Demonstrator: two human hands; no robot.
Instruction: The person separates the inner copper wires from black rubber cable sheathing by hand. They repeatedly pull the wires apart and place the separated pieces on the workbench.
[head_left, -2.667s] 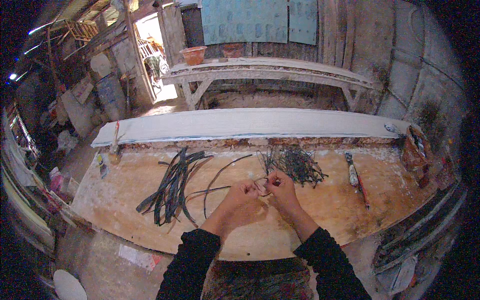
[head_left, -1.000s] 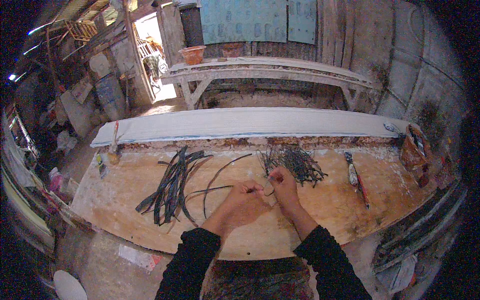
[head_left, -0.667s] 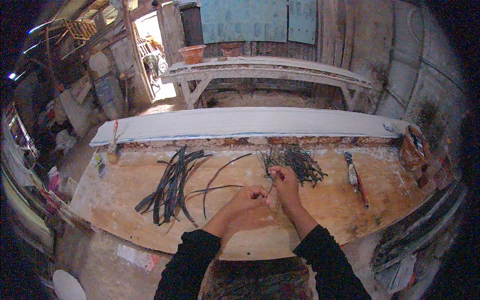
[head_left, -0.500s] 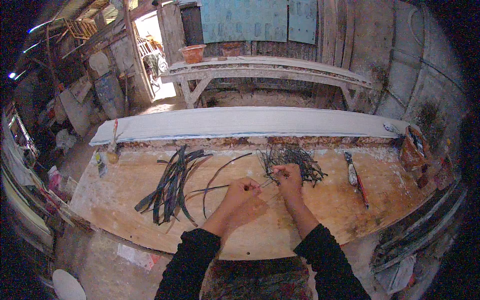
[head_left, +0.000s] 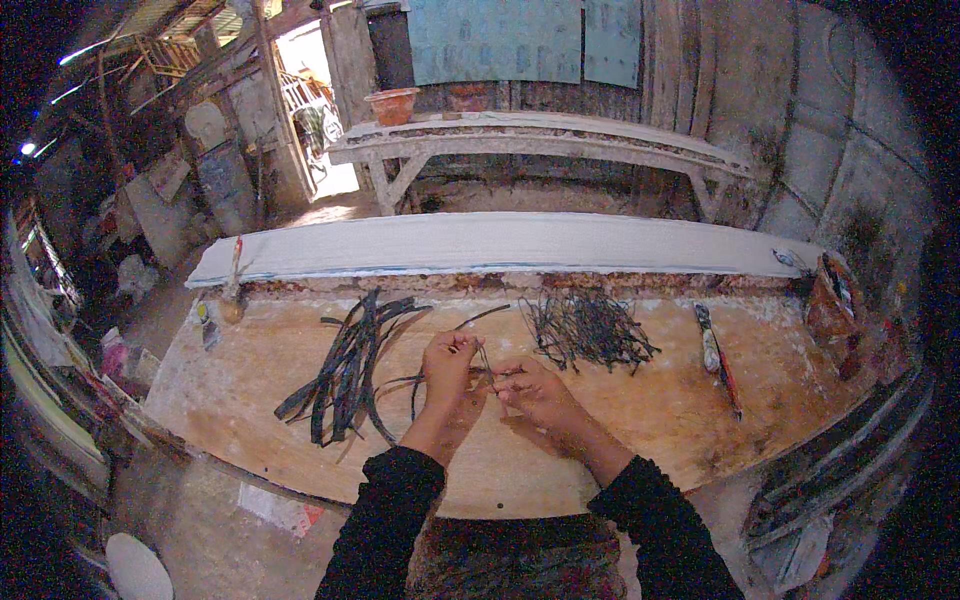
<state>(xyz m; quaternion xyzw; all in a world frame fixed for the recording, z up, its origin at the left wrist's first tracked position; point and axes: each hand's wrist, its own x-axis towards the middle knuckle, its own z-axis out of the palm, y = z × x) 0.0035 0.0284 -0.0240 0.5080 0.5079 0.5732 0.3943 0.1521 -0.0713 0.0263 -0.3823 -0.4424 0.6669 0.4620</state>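
Strand, thin and dark, is held up between the person's two hands, over the middle of the board; take that spot as the centre of the dial, with 12 o'clock pointing away from the body. Left hand has its thumb and fingertips together on the upper part, while right hand pinches it lower down, towards 4 o'clock. Whether it is one length or a doubled loop cannot be told at this blur. It looks very light, limp enough to bend freely yet springy like the wiry tangle between 2 and 3 o'clock; it would probably slip or twist if pinched loosely, and may snap if jerked. Best hold seems to be fingertip to fingertip, close to the bend, with a little length left between. A loose strip curves just beside the left wrist, and the strips lie in a heap at 9 o'clock, so a leftward sweep could snag them. Plain wood runs from the wrists to the board's near edge at 6 o'clock, and more spans 4 o'clock. A white panel borders the far side at 12, and a brush and red pen lie towards 3, well apart from the hands.
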